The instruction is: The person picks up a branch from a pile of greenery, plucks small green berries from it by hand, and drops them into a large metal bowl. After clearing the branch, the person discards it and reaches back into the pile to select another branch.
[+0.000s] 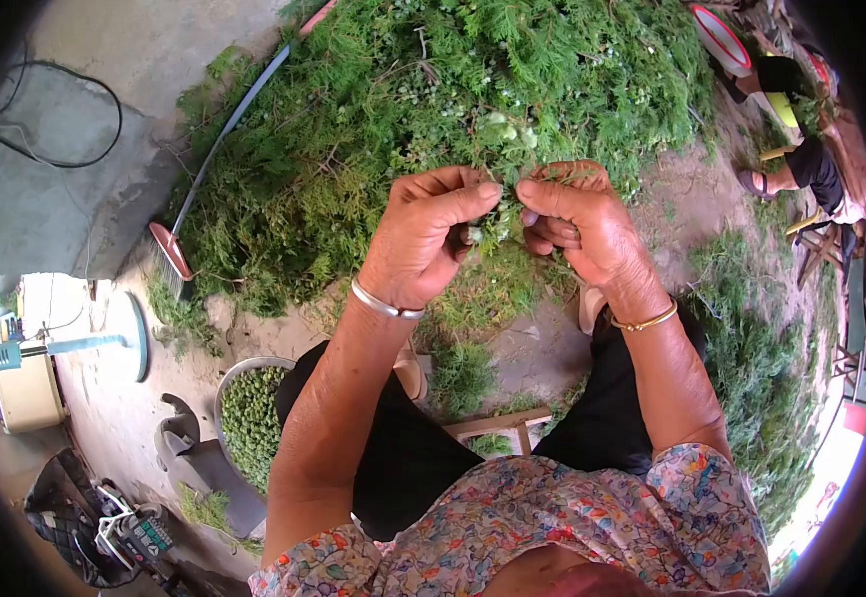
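Both of my hands are raised in front of my chest, close together over a large heap of cut green conifer branches (343, 189). My left hand (415, 239), with a silver bangle at the wrist, is closed in a pinch of thumb and forefinger. My right hand (592, 224), above a gold bangle, is pinched closed too. Between them a conifer sprig (494, 237) with pale green cones shows, its ends partly covered by my fingers. To my left a round metal basin (220, 390) holds many small green cones.
A broom (170, 249) with a blue handle leans along the heap's left side. A fan (129, 338) and a grey plastic object (216, 486) are at left. More branches (747, 338) lie at right, where another person's leg (789, 179) shows near a stool (819, 244).
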`<state>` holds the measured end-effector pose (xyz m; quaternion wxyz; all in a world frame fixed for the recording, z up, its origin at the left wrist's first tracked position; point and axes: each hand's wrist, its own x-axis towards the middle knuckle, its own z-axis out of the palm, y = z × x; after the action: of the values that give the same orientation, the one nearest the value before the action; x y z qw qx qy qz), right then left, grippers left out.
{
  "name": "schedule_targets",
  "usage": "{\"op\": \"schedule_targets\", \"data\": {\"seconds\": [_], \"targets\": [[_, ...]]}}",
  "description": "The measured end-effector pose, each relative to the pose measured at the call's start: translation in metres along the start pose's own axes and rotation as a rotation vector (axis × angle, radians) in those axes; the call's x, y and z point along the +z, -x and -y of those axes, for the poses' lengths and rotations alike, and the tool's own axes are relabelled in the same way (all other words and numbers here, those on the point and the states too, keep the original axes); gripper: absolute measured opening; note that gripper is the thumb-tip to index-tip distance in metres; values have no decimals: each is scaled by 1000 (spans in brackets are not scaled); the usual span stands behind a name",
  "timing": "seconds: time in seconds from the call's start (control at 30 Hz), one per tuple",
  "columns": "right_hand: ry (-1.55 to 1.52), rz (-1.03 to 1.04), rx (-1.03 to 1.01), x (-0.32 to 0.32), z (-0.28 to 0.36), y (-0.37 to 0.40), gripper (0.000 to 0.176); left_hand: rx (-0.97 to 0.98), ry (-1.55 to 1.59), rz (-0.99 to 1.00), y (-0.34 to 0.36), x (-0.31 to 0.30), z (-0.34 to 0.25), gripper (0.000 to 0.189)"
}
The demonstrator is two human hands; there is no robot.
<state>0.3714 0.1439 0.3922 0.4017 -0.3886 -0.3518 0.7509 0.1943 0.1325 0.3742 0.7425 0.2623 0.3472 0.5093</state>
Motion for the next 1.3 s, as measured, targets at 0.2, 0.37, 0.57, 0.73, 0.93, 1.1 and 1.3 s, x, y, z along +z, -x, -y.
{"op": "schedule_targets", "data": {"seconds": [0.2, 0.37, 0.57, 0.73, 0.93, 1.1, 1.3], "targets": [[50, -29, -7, 5, -2, 1, 15, 78, -26, -163, -5, -3, 2, 6], [-108, 46, -143, -4, -2, 0, 15, -31, 209, -210, -12, -25, -14, 4], [-132, 56, -173, -3, 5, 0, 18, -275, 364, -69, -1, -7, 0, 19], [-253, 37, -113, -10, 4, -3, 21, -84, 265, 13, -4, -5, 8, 14], [-220, -38, -45, -7, 6, -3, 24, -49, 365, 60, -3, 4, 8, 26], [-177, -74, -18, -6, 3, -4, 24, 14, 254, 55, 2, 9, 1, 23], [-49, -80, -39, -5, 4, -5, 24, -33, -20, -28, 7, 8, -7, 10]]}}
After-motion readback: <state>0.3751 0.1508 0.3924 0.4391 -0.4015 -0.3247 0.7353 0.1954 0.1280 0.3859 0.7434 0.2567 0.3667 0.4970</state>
